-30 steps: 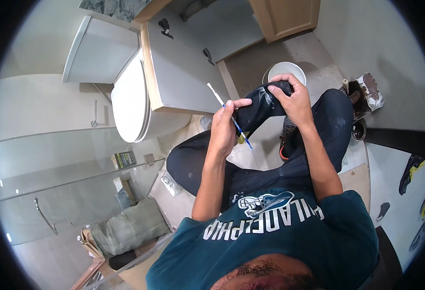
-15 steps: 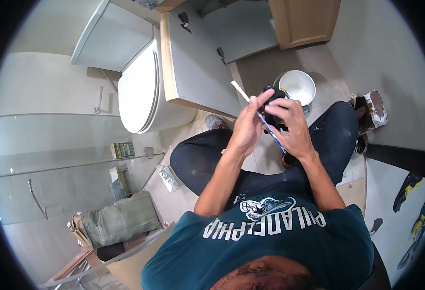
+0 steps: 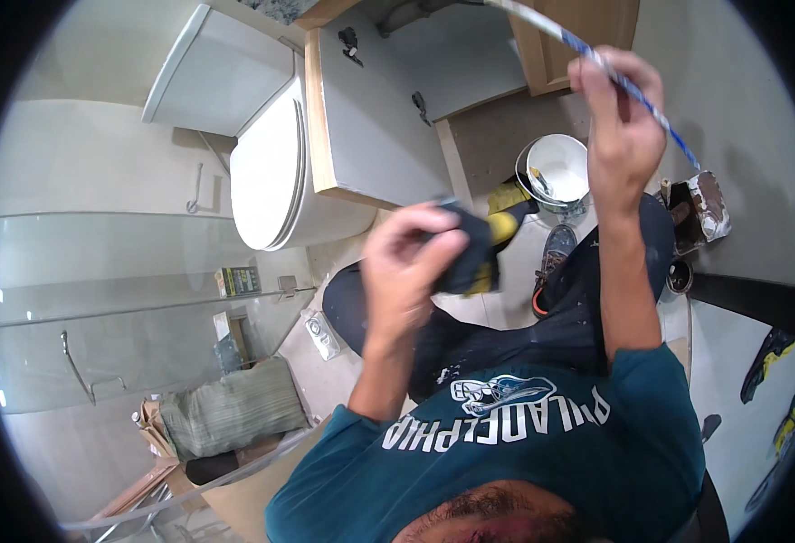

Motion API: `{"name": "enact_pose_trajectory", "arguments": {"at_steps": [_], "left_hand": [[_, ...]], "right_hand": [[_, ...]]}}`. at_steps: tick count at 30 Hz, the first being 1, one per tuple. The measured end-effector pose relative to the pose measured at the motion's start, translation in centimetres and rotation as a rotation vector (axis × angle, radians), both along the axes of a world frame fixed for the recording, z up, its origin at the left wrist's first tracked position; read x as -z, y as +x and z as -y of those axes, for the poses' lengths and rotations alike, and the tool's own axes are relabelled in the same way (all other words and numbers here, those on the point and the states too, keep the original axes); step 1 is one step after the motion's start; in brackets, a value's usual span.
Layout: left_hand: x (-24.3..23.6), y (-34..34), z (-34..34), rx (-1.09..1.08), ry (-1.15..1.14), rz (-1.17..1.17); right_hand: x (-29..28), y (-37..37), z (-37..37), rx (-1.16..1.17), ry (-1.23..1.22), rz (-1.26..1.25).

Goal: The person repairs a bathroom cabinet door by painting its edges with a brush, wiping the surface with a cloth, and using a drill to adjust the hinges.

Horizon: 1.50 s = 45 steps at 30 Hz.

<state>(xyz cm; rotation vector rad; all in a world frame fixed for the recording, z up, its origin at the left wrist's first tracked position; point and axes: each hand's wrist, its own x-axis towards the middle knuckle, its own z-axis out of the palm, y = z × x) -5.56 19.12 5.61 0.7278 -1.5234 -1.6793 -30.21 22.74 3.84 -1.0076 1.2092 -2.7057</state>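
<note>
In front of my left thigh, my left hand (image 3: 411,262) is closed around a dark object with yellow parts (image 3: 477,253). That black-and-yellow object is blurred, and its exact kind is unclear. Raised at the upper right, my right hand (image 3: 628,127) pinches a long, thin blue-and-white striped stick (image 3: 583,50). One end of the stick runs up past the top edge of the view, while the other slants down to the right. Below and left of the right hand stands a white bucket (image 3: 560,167) with a small tool inside.
A cabinet door (image 3: 375,118) stands open beside the toilet (image 3: 266,176). Something yellow (image 3: 506,195) lies by the bucket. To the right sits a stained box-like container (image 3: 707,208). A glass panel (image 3: 99,271) and a greenish wrapped bundle (image 3: 234,407) are at left.
My hands have moved apart. The right has risen up and right with the striped stick; the left has drawn back to the left and nearer me with the black-and-yellow object.
</note>
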Motion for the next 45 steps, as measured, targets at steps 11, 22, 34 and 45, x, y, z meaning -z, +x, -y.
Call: {"name": "enact_pose_trajectory", "arguments": {"at_steps": [11,22,34,45], "left_hand": [[-4.8,13.0,16.0,-0.591,-0.388,-0.222],[5.3,6.6,23.1,-0.305,-0.231,0.16],[6.1,5.7,23.5,-0.161,0.013,0.151],[5.7,5.1,23.2,-0.208,0.002,0.175]], "right_hand": [[-6.2,-3.7,14.5,-0.513,0.029,-0.175],[-6.0,0.3,20.8,-0.652,0.206,-0.38],[-5.4,1.9,22.8,-0.349,0.21,-0.765],[-5.1,3.3,22.2,-0.36,0.197,-0.889]]}}
